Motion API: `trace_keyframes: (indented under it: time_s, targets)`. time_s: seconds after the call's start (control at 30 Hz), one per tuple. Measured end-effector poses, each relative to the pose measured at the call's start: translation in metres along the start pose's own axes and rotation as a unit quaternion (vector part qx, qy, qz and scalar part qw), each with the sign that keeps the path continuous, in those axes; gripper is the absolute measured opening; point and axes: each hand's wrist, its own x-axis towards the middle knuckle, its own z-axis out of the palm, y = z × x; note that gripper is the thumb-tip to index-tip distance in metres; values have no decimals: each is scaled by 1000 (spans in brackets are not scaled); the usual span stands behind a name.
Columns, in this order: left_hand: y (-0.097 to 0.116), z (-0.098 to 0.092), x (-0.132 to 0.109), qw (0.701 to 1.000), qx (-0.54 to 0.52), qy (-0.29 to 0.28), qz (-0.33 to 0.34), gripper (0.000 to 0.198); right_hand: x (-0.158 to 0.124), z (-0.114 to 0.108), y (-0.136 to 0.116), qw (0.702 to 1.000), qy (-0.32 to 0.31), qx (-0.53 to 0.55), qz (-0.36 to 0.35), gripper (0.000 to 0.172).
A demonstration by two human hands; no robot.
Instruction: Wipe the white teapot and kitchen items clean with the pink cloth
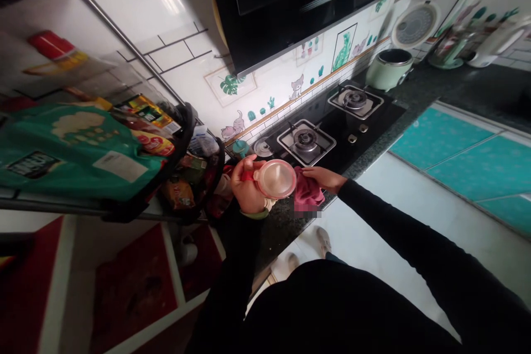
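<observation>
My left hand [249, 194] is closed around a small round container [279, 180] with a see-through top and a pinkish-red rim. Something pale shows through its top. Beside it, my right hand [327, 178] grips a dark red cloth [307, 188], which hangs bunched up near the container's right side. Whether cloth and container touch, I cannot tell. Both hands are above the dark countertop [279, 228], in front of the gas stove [340, 127].
A rack on the left bears a large green bag [78, 149] and several food packets. Past the burners stands a pale green electric pot [389, 69], its lid [415, 25] raised behind it. A black range hood [307, 5] overhangs the stove.
</observation>
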Motion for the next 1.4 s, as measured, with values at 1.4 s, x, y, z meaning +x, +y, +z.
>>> trace_keyframes:
  time_s: [1.4]
  targets:
    - [-21,-25,28,990,105,37,84,42,-51,146,-3,783,172,-426,-420,57]
